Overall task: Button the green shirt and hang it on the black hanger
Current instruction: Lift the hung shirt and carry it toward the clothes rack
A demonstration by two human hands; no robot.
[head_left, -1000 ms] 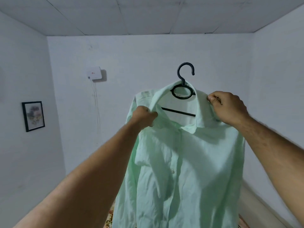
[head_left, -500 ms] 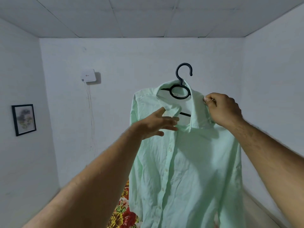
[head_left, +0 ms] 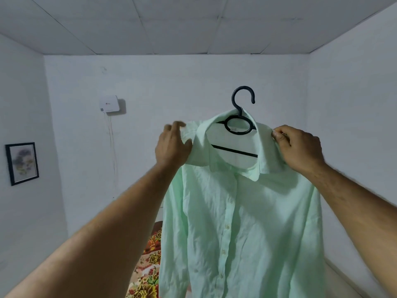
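Shirt [head_left: 247,222] sits on the hanger [head_left: 238,125], held up in the air in front of the wall. The hook [head_left: 242,95] is free and rests on nothing.

Right grip [head_left: 298,147]: thumb and fingers are curled, pinching the shoulder fabric just beside the collar [head_left: 264,151]. The hanger arm is probably beneath, so this grip likely carries the load.

Left grip [head_left: 174,145]: fingers are nearly straight and blurred, laid against the opposite shoulder. It is judged to be seating the fabric over the hanger end.

The shirt body hangs below and between both grips. Its front is closed as far as can be seen. A floral bed cover [head_left: 148,265] lies below.
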